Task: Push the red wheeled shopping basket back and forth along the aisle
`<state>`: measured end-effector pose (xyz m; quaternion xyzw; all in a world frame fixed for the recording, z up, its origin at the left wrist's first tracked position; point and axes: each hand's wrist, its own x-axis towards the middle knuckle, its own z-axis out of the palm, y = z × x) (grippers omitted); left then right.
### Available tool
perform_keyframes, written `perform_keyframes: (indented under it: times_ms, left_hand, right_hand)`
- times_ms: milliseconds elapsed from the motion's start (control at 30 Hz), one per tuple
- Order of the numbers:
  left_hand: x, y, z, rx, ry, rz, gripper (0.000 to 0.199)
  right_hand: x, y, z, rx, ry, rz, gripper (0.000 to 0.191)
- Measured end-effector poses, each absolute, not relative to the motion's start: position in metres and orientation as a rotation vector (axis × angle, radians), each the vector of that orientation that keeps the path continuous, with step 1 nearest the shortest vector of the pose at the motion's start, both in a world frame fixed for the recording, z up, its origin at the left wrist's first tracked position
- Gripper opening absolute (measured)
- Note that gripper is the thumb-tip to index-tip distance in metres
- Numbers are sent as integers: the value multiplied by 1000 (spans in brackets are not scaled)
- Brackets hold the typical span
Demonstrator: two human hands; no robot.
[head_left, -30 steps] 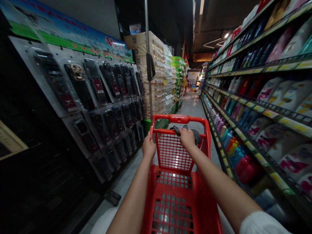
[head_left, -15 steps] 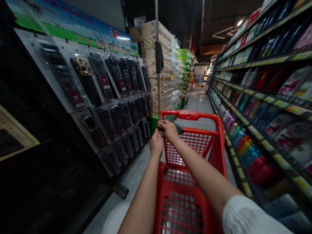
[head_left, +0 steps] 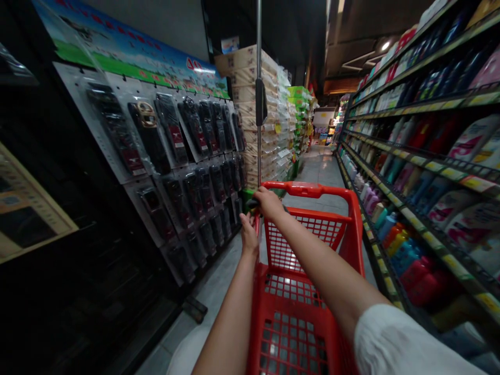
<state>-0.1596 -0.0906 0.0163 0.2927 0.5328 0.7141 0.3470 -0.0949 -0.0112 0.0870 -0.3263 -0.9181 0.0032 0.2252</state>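
Note:
A red shopping cart (head_left: 353, 229) with a lattice basket stands in front of me. At its left handle corner rises a thin metal pole (head_left: 259, 156) with a black fitting (head_left: 261, 101). Beside the foot of the pole, my right hand (head_left: 269, 202) is closed over a dark grey, cloth-like thing (head_left: 253, 204), mostly hidden under the fingers. My left hand (head_left: 249, 234) is just below, against the cart's left edge. Its fingers point upward and stand apart, with nothing visible in them.
Packaged belts (head_left: 172, 130) hang on a display rack at the left. Behind it stand stacked cartons (head_left: 242, 78) and green boxes (head_left: 300, 99). Shelves of bottles (head_left: 410, 239) line the right side. A tiled aisle (head_left: 316, 166) runs ahead between them.
My left hand's fingers have loosened from the pole's foot and spread, slightly lower. My right hand has shifted a little left and up. The view has tilted slightly, so the surroundings sit lower.

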Motion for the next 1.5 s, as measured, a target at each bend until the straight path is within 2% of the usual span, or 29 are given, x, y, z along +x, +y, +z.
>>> perform_keyframes:
  times_ms: [200, 433, 700, 833, 900, 967, 1033, 1133, 1200, 1267, 1333, 1400, 1500]
  left_hand:
    - [-166, -96, 22, 584, 1193, 1922, 85]
    - [-198, -105, 33, 528, 1066, 1682, 95]
    - [-194, -112, 39, 593, 1122, 1647, 72]
    - [-189, -105, 40, 639, 1337, 1652, 65]
    - [-186, -98, 41, 692, 1519, 1647, 53]
    - [-181, -89, 43, 744, 1675, 1634, 41]
    - [-174, -82, 44, 780, 1790, 1625, 37]
    - [-159, -80, 42, 861, 1959, 1623, 40]
    - [-150, -84, 39, 951, 2056, 1575, 47]
    - [-143, -90, 36, 1125, 2306, 1348, 60]
    - [-140, -94, 35, 1297, 2509, 1044, 68]
    - [-139, -97, 35, 1397, 2594, 862, 69]
    - [-138, -99, 34, 1455, 2643, 799, 65]
  right_hand:
    - [-93, -19, 66, -796, -2518, 196, 36]
    - [-71, -72, 23, -626, -2459, 464, 37]
    - [-42, -164, 0, -483, -2460, 626, 27]
    - [-32, -192, -7, -290, -2442, 744, 32]
    - [-31, -187, -13, -233, -2358, 864, 36]
    - [-32, -171, -22, -349, -2199, 979, 37]
    - [-33, -147, -33, -648, -1953, 1089, 30]
    - [-28, -110, -48, -1037, -1400, 1371, 20]
    - [-20, -88, -51, -1111, -1008, 1452, 21]
    - [-9, -68, -48, -1130, -748, 1249, 28]
    - [2, -49, -41, -1179, -633, 874, 39]
    - [10, -32, -34, -1259, -615, 549, 48]
    - [12, -13, -34, -1361, -685, 300, 52]
